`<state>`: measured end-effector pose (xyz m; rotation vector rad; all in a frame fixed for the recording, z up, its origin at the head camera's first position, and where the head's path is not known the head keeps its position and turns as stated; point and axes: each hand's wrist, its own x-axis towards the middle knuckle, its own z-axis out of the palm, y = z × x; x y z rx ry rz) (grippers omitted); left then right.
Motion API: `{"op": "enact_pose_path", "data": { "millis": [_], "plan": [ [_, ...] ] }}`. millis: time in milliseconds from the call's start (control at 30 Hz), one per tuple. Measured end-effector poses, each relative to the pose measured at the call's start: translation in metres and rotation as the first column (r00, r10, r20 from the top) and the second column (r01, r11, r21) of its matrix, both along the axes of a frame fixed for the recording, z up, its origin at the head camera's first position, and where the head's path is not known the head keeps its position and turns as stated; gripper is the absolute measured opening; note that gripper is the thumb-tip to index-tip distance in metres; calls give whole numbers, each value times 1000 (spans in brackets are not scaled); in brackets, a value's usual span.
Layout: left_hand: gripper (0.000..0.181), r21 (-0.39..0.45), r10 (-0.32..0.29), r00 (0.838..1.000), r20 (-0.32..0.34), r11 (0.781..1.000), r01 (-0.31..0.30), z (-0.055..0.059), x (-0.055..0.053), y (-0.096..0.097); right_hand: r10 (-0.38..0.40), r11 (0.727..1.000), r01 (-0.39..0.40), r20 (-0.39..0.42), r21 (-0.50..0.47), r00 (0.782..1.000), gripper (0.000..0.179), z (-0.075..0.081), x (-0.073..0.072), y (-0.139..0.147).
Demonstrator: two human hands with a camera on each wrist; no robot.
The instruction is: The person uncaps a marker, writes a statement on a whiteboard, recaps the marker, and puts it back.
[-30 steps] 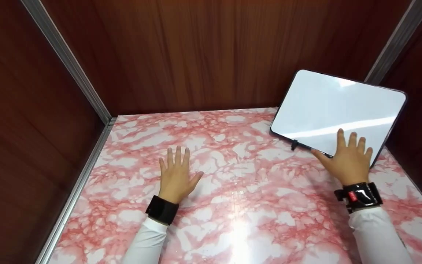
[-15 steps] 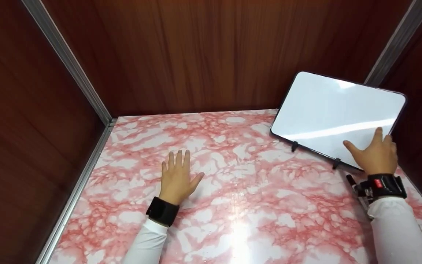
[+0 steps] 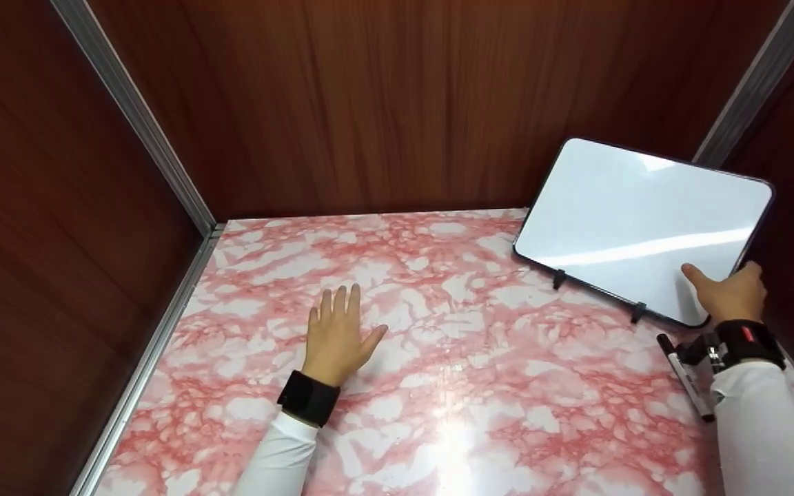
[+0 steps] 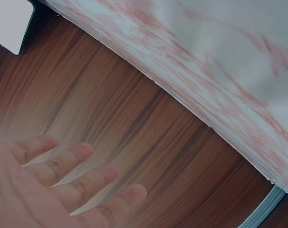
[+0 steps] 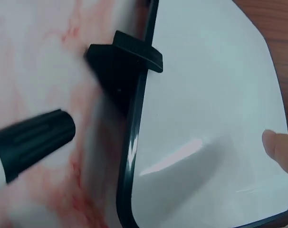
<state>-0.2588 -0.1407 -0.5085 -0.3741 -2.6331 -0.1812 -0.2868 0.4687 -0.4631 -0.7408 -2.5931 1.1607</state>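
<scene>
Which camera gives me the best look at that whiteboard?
The head view: nearly the whole whiteboard shows there, with the right hand covering only part of its edge. The right wrist view shows one end up close, with a black clip; the left wrist view catches just a corner.

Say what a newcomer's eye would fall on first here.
Probably the tilted white board at far right, the right hand at its edge. Next, the red-and-white marbled tabletop, the left hand left of centre, fingers straight. A black-capped marker lies in front of the board.
</scene>
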Motion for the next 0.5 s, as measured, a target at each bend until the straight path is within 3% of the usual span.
{"op": "enact_pose_path", "data": {
  "millis": [167,233,367,500],
  "plan": [
    [84,-2,-1,1000,-9,1000,1,-1,0,0,-66,983,66,7,-172,998,111,-5,-4,5],
    [84,-3,0,1000,-14,1000,0,-1,0,0,-98,961,96,6,-258,995,110,-7,-7,6],
    [84,-5,5,1000,-18,1000,-5,-1,-1,-1,-148,890,136,5,-435,989,112,-10,-12,7],
    [84,4,8,1000,-7,1000,-8,0,-1,-1,-141,869,130,13,-477,990,118,-12,-13,8]
  ]
}}
